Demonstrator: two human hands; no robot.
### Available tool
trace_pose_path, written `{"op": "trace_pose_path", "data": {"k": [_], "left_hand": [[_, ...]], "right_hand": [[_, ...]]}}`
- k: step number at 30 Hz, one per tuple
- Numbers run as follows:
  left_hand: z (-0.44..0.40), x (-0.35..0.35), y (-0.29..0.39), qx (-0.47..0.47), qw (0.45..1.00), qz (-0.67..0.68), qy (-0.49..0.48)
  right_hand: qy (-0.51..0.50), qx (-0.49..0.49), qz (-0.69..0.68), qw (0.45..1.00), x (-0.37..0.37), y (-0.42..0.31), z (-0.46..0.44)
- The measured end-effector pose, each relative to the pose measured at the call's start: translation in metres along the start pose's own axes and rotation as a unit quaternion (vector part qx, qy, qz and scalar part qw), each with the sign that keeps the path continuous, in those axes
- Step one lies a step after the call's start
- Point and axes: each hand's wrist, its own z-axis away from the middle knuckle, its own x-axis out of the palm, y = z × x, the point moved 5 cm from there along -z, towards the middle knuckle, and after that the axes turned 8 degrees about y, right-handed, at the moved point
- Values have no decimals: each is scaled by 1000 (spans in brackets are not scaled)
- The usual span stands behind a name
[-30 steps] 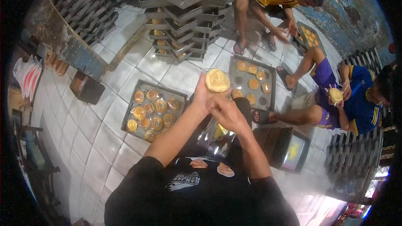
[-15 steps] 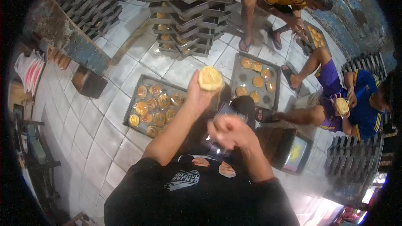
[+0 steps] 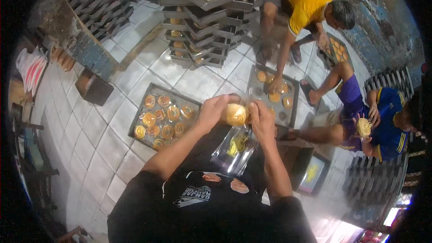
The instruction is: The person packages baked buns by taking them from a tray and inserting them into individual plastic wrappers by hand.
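L hand (image 3: 213,111) curled partway round bun (image 3: 237,115), has hold of it. R hand (image 3: 264,122) fingers bent in at bun's other side, can't tell if gripping. Bun btwn both hands, clear plastic bags (image 3: 232,153) nearer body. Co-worker's hand (image 3: 275,83) down over tray (image 3: 295,103).

Right hand (image 3: 264,123) now raised beside the bun (image 3: 236,115) — yellow-shirted co-worker's hand (image 3: 275,84) now down in a tray (image 3: 259,91)

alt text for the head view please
A round bun between a person's left hand and right hand, above clear plastic with yellow print. A left tray and right tray of buns lie on tiled floor; a co-worker reaches into the latter.
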Motion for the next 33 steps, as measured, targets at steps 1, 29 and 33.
{"op": "trace_pose_path", "data": {"k": [1, 29, 33], "left_hand": [[-5, 3, 6, 114, 993, -1, 42], [21, 18, -23, 155, 944, -290, 1], [64, 24, -22, 253, 840, -475, -75]], "right_hand": [[-14, -22, 28, 999, -2, -10, -4], [80, -32, 290, 953, -51, 109, 10], [-28, 136, 167, 976, -41, 151, 60]]}}
